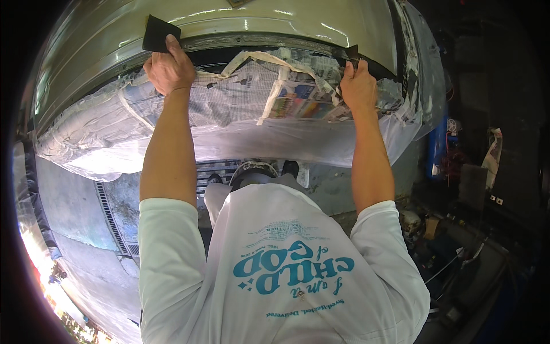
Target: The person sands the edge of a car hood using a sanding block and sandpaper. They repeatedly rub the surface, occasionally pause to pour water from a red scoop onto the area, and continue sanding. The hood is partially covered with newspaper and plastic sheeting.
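My left hand (172,70) grips a black square sheet (160,35) that looks like sandpaper, thumb on its face. The sheet is raised at the edge of a glossy olive-gold vehicle panel (275,20). Farther right, my right hand (359,85) pinches a small dark piece (352,53), perhaps folded sandpaper, at the panel's near edge; its kind is unclear. Below that edge, newspaper (229,94) covers the body, with loose strips of masking tape (274,94) across it. Clear plastic sheeting (258,140) hangs under the newspaper.
A floor drain grate (109,215) runs along the concrete at left. My shoes (291,168) stand close under the plastic sheeting. More plastic (427,69) wraps the vehicle's right side. Assorted clutter (427,226) lies in the dark area at right.
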Available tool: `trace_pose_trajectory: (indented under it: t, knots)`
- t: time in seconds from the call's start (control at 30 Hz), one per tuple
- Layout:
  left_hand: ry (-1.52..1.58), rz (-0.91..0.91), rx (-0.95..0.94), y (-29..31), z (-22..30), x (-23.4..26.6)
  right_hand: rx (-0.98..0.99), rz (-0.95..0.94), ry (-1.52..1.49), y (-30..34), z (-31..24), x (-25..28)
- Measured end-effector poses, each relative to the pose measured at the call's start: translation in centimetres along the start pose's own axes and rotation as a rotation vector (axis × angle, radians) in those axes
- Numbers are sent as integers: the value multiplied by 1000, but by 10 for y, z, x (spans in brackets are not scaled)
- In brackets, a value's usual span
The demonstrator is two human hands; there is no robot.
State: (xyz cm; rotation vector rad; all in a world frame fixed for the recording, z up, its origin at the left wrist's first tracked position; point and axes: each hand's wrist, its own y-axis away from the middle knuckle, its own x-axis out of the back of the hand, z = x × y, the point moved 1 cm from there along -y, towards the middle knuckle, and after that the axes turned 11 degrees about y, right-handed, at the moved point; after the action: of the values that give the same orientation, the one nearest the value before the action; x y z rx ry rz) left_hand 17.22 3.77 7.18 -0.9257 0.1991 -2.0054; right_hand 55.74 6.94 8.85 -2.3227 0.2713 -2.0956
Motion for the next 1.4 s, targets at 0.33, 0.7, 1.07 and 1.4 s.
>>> trace_pose_trajectory:
  t: [0.33, 0.7, 1.07, 1.4]
  knots:
    - [-23, -27, -78, -1, -2, 3, -18, -24, 39, -2, -14, 4]
    - [11, -11, -81, -1, 3, 1, 3, 20, 1, 0, 0, -7]
    - [-35, -57, -37, -2, -5, 2, -145, 47, 3, -8, -10, -7]
    - [59, -17, -30, -2, 2, 2, 37, 3, 49, 2, 5, -3]
